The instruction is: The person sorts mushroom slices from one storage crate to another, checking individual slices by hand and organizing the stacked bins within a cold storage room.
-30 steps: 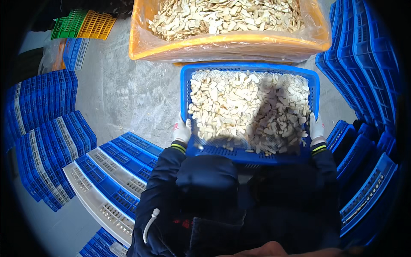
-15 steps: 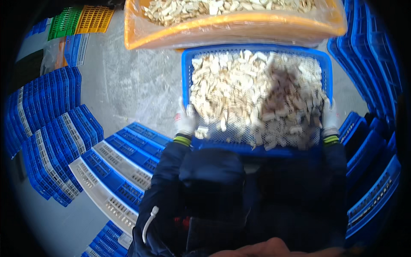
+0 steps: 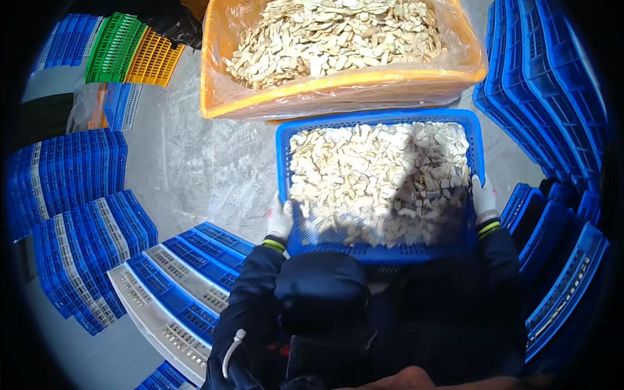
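Observation:
A shallow blue plastic crate [image 3: 383, 116] with a mesh bottom is in front of my body. Cream-coloured slices [image 3: 351, 169] cover most of its bottom in a loose layer; bare mesh shows along the near side. My left hand [image 3: 280, 219], in a white glove, grips the crate's left side towards the near corner. On the opposite side my right hand [image 3: 483, 200], gloved alike, is closed on the rim. The fingers of both hands are partly hidden by the crate walls. A dark shadow falls over the slices at the right.
Just beyond the crate stands an orange tub [image 3: 344, 84], lined with clear plastic and heaped with similar slices. Stacked blue crates [image 3: 533, 84] rise at the right. More blue and white crate stacks [image 3: 188, 273] stand at the left, with green [image 3: 116, 49] and yellow crates [image 3: 154, 60] farther off.
The crate and the orange tub sit lower in the view, and more of the tub's contents shows. The slices in the crate lie more evenly spread. Both hands keep their hold.

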Demonstrator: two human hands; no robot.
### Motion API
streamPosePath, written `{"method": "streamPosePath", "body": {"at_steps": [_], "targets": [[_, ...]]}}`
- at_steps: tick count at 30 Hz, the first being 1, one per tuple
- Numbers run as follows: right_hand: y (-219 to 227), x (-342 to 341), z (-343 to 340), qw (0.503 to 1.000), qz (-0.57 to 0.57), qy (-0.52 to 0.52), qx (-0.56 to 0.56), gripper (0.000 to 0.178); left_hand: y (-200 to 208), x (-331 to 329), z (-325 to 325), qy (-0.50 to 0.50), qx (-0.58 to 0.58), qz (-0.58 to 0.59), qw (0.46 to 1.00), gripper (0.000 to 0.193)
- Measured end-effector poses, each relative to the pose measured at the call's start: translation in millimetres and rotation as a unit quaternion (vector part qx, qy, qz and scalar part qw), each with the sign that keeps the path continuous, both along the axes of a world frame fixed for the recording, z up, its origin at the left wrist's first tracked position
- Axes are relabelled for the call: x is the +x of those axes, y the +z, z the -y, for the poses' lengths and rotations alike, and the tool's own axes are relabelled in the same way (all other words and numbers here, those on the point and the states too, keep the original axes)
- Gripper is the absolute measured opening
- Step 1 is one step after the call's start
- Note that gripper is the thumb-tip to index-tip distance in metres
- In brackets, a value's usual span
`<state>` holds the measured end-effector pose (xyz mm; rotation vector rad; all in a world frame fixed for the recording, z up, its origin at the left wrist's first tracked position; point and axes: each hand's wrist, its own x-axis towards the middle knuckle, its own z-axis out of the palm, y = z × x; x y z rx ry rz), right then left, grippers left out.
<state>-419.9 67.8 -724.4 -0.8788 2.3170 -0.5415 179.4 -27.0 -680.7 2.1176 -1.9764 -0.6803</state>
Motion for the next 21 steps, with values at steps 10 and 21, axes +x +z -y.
{"method": "streamPosePath", "body": {"at_steps": [10, 21], "targets": [[23.1, 4.8, -3.6, 0.997, 0.058, -0.049, 0.02, 0.038, 17.8, -10.2, -6.4, 0.038, 0.048, -0.03, 0.998, 0.044], [54.4, 8.3, -13.9, 0.998, 0.038, -0.053, -0.019, 0.046, 26.7, -26.1, 3.2, 0.11, 0.163, -0.083, 0.977, 0.052]]}}
